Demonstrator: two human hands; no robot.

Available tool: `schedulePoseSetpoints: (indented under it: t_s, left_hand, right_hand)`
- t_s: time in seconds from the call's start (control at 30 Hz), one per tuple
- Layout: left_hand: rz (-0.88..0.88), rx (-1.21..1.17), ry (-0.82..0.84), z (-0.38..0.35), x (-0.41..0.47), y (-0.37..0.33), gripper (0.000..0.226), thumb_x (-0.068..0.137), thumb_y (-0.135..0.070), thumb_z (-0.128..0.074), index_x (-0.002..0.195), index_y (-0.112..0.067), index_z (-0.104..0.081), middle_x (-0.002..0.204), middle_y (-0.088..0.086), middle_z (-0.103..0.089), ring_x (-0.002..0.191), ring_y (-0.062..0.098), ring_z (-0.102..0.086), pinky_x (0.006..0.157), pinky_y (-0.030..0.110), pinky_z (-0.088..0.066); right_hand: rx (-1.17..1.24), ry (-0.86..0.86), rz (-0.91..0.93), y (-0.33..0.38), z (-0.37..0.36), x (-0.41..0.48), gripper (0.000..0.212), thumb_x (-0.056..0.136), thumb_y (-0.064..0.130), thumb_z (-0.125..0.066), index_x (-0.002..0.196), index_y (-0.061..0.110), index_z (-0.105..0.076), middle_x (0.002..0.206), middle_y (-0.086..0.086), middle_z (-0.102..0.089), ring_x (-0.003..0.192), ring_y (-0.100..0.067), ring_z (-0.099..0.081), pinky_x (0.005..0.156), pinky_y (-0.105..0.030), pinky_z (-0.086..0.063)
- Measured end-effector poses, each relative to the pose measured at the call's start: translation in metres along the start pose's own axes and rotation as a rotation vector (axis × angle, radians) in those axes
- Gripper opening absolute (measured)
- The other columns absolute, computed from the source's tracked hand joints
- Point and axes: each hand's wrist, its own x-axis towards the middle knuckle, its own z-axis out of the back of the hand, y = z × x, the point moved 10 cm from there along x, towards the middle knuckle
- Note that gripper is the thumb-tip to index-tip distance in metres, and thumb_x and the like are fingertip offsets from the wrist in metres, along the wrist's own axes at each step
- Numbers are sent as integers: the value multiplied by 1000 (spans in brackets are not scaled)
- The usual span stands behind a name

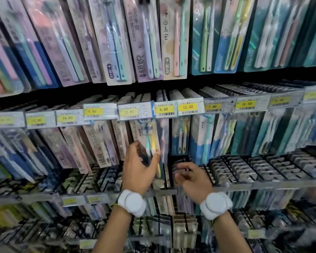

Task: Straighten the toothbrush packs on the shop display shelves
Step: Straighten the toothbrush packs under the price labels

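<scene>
Nearest, the person is wearing two white wrist bands (pixel 131 202), one on each arm. The left hand (pixel 140 167) is reaching up and pinching one toothbrush pack (pixel 150 141) low down. The thumb is pressing one edge and the fingers are curling round the other. The right hand (pixel 192 177) is hovering just beside it, a little lower, with its fingers curling in. It is blurred, so nobody can tell if it is holding anything.

The pinched pack is hanging in the middle row, just under the 23.80 price tag (pixel 133 111). It is carrying two brushes, one yellow and one blue-green. It is looking light, thin and a bit bendy. Its shiny clear front could be slippery. Taking it by both side edges near the bottom is probably best, so it turns without folding.

Farther back, eleven price tags are sitting along one rail (pixel 232 112), some too blurry to read. Beyond that, the top row (pixel 173 42) is hanging with its packs leaning. Four rows are showing, with too many packs to count.
</scene>
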Motion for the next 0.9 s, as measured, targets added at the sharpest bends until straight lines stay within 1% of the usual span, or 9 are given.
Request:
schedulePoseSetpoints:
  t_s: [0.1,0.23,0.37,0.47,0.57,0.63,0.73,0.8,0.9]
  left_hand:
    - [-18,-29,21,3,-2,-7,45,85,-63,-67,107,-34,-42,96,-11,-57,94,13,-60,84,38,-54]
    - [-36,-63,33,5,-7,-16,44,82,-62,-71,102,-35,-42,95,-10,-58,89,7,-60,80,38,-56]
    - [-28,-103,102,-1,-8,-18,45,80,-61,-73,105,-37,-44,96,-12,-60,91,0,-60,76,24,-55]
    - [-68,-122,123,-5,-7,-22,37,86,-55,-70,108,-33,-50,94,-14,-61,92,-2,-59,72,18,-52]
    - [-107,-116,108,-10,-3,-26,31,91,-52,-65,110,-33,-50,92,-14,-63,88,-3,-60,73,22,-52]
    - [-109,-123,132,-17,0,-29,32,94,-46,-65,118,-32,-50,96,-16,-64,88,-4,-61,74,18,-52]
    - [-124,-142,169,-28,5,-38,34,95,-33,-67,123,-29,-48,97,-15,-62,88,-5,-61,71,9,-49]
    - [-126,-165,177,-36,10,-43,34,95,-27,-68,122,-28,-49,96,-14,-64,87,-5,-63,73,12,-50]
    - [-121,-209,181,-46,16,-49,35,93,-23,-70,123,-23,-52,96,-11,-66,87,-1,-65,79,24,-57]
  right_hand:
    - [13,151,75,13,-23,-3,35,82,10,-74,112,27,-66,85,10,-67,89,-14,-66,82,-28,-52]
    - [64,253,97,22,-38,-11,40,83,16,-78,120,22,-64,106,0,-73,103,-18,-69,91,-33,-57]
    - [60,131,201,35,-25,-14,19,91,8,-69,101,23,-71,91,11,-77,88,-4,-71,78,-21,-54]
    - [-46,76,222,36,-19,-16,24,95,9,-62,90,32,-66,76,24,-71,76,5,-65,71,-11,-47]
    - [-125,65,204,29,-14,-14,27,98,5,-57,90,30,-62,72,23,-67,71,9,-61,68,-8,-43]
    - [-125,36,146,21,-7,-12,25,99,4,-54,97,28,-61,84,18,-68,79,7,-63,71,-11,-44]
    - [-128,-26,47,10,7,-10,16,101,10,-52,111,19,-59,104,-1,-67,95,-16,-63,83,-24,-49]
    - [-145,-80,14,10,19,-9,27,102,10,-50,127,7,-56,108,-9,-60,102,-26,-59,90,-34,-47]
    - [-169,-161,30,17,38,-8,36,102,12,-50,138,7,-53,116,-4,-60,109,-23,-57,98,-34,-45]
